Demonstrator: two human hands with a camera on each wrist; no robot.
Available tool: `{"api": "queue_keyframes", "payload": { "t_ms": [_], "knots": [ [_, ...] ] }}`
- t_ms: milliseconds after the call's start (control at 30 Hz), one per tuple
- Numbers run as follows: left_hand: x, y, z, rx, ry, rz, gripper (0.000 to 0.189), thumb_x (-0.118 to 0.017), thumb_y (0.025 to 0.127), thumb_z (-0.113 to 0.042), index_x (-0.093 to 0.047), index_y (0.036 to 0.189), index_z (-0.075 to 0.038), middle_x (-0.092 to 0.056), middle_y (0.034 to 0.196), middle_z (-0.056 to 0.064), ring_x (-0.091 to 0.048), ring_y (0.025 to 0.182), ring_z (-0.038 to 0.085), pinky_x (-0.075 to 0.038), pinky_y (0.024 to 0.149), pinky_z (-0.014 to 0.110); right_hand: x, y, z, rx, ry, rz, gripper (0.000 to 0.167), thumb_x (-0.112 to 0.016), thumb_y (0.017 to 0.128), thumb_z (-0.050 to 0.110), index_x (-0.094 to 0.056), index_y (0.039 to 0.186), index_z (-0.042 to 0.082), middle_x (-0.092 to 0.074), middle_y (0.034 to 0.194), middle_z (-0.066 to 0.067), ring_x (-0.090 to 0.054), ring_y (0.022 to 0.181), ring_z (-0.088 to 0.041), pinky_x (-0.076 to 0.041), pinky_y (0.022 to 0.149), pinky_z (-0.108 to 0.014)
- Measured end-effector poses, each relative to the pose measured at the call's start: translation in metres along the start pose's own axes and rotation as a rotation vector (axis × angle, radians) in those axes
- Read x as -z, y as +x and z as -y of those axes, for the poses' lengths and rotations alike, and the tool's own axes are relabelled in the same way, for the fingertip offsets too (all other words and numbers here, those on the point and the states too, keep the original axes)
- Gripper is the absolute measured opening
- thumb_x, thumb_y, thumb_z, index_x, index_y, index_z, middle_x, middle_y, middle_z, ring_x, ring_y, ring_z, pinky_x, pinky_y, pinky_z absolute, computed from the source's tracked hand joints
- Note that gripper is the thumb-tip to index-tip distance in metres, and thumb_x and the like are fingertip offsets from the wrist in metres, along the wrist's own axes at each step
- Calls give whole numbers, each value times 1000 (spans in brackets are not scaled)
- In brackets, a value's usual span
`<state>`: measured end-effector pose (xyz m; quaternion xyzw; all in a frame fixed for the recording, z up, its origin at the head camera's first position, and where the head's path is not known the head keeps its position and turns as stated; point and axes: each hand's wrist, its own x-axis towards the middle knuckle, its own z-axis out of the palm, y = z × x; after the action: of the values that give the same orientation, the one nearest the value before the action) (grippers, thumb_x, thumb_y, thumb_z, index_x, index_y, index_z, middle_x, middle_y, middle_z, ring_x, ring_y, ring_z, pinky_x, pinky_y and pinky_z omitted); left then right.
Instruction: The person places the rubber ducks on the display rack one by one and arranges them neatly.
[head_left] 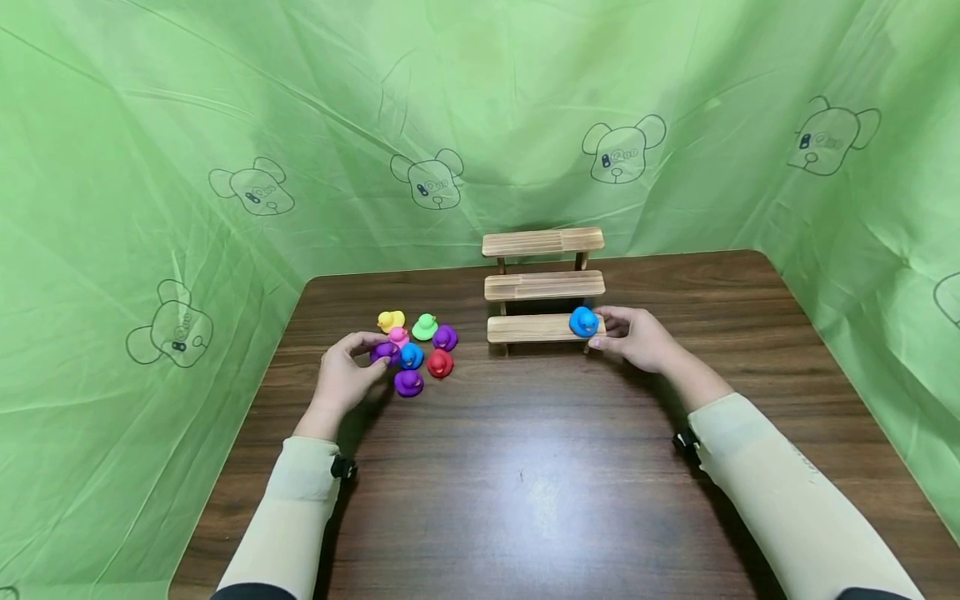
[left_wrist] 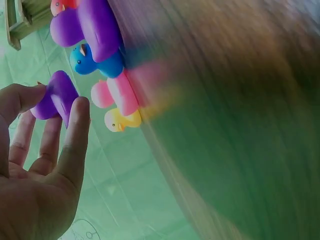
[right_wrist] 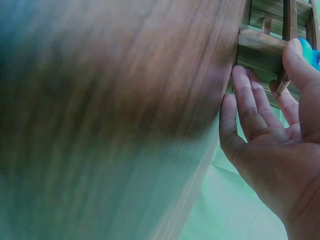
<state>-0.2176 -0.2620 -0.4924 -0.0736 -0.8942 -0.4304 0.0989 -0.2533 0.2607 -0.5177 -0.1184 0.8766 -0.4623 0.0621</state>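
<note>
My left hand (head_left: 343,377) pinches a purple rubber duck (left_wrist: 57,100) between thumb and fingers, raised beside a cluster of ducks. In that cluster are a yellow duck (head_left: 391,322), a pink duck (head_left: 398,336), a green duck (head_left: 425,327), a blue duck (head_left: 411,356), a red duck (head_left: 440,363) and further purple ducks (head_left: 408,383). Another blue duck (head_left: 584,322) sits upright at the right end of the stand's lowest step (head_left: 528,328). Beside it is my right hand (head_left: 636,337), its thumb and index fingertips right at the duck and the step's end, other fingers extended below.
The three-step wooden stand (head_left: 543,286) stands at the back of the brown wooden table (head_left: 525,467). Behind and beside the table hangs a green curtain (head_left: 525,100) printed with bear heads. Dark wrist bands (head_left: 343,468) sit on both sleeves.
</note>
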Motion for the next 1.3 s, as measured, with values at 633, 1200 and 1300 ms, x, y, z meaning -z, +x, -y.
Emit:
{"api": "queue_keyframes", "payload": {
  "t_ms": [633,1200,1300],
  "knots": [
    [-23,10,-15,-55,-169,-15,33,-86,85,0,-77,116,0,-70,113,19,-69,107,36,-59,92,54,1,0,1,-15,-8,12,63,-84,92,26,-59,146,4,-70,118,-19,-68,105,-32,-58,88,-39],
    [-41,23,-46,-77,-102,28,31,-89,84,-6,-80,113,-14,-76,111,4,-66,109,21,-56,96,55,2,-1,3,-22,-3,13,63,-84,92,24,-59,146,4,-70,118,-19,-68,106,-32,-58,87,-36],
    [-45,23,-51,-78,-113,42,32,-89,84,-7,-80,114,-15,-75,114,2,-66,105,21,-57,90,49,2,-1,3,-22,-5,13,63,-84,92,25,-59,146,4,-70,118,-19,-68,106,-32,-58,86,-35]
  ]
}}
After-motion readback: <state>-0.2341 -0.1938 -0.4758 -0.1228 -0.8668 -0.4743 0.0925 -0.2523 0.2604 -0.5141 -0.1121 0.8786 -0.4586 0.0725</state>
